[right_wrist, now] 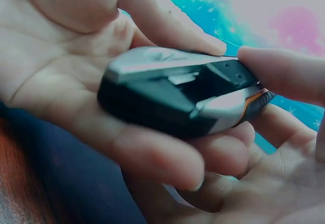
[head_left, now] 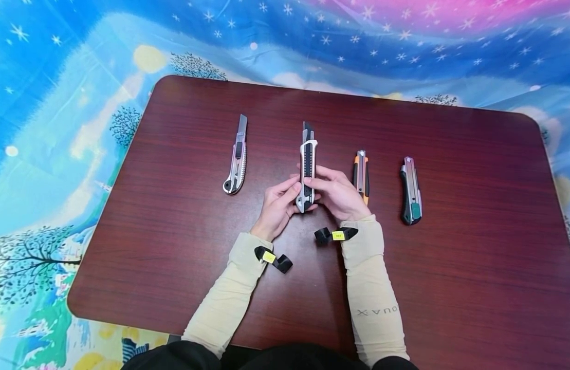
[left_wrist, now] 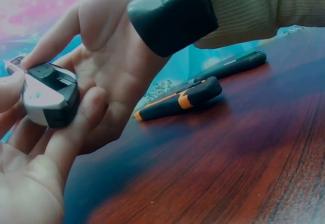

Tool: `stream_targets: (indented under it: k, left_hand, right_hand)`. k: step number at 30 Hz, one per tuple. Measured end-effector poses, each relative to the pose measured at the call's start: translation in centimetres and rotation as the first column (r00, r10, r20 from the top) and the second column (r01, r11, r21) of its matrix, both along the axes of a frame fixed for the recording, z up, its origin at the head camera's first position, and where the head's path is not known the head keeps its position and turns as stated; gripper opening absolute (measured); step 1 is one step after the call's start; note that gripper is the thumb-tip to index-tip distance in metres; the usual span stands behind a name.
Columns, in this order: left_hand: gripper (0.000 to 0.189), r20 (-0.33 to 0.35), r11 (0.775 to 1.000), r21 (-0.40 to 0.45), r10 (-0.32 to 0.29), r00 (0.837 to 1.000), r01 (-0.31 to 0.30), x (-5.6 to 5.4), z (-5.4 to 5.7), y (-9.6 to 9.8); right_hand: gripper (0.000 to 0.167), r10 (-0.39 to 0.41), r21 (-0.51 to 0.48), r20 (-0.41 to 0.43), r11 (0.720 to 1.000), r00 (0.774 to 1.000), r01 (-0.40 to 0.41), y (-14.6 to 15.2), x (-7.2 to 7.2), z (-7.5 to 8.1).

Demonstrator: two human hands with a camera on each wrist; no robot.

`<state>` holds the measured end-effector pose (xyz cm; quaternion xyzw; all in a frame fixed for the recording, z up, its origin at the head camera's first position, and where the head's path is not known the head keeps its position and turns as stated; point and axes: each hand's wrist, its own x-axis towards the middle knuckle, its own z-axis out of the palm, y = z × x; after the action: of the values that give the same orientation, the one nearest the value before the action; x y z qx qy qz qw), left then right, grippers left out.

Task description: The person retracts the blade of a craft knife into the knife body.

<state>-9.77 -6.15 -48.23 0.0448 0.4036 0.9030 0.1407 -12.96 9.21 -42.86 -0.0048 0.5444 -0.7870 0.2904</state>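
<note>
A silver-and-black utility knife (head_left: pixel 307 167) is held by both hands above the middle of the table, its dark blade (head_left: pixel 307 131) out and pointing to the far edge. The left hand (head_left: pixel 276 208) grips the butt end from the left, thumb along its side. From the right, the right hand (head_left: pixel 338 194) holds the handle, with the right thumb (right_wrist: pixel 284 74) over the black slider (right_wrist: pixel 228 74) in the right wrist view. Fingers of both hands lie beneath the handle. The left wrist view shows the knife's black end (left_wrist: pixel 63 104) between the two hands.
On the table (head_left: pixel 183 267) lie a silver utility knife (head_left: pixel 237 156) with its blade out at left, an orange-and-black one (head_left: pixel 361 174) partly behind the right hand, and a black-and-green one (head_left: pixel 411 192) farther right. A patterned cloth (head_left: pixel 104 67) hangs behind the table.
</note>
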Motion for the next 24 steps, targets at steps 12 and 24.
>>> stream_targets:
  k: [12,24]
  left_hand:
    - [0.047,0.027,1.000,-0.001,-0.006,1.000,0.006,0.00,0.12,0.05]
    - [0.043,0.048,1.000,0.001,0.014,0.999,-0.014,-0.04,0.21,0.08]
  right_hand:
    - [0.052,-0.001,-0.002,-0.024,1.000,1.000,0.001,0.02,-0.03,-0.11]
    - [0.053,-0.012,-0.020,-0.023,1.000,1.000,0.012,-0.19,-0.02,-0.32]
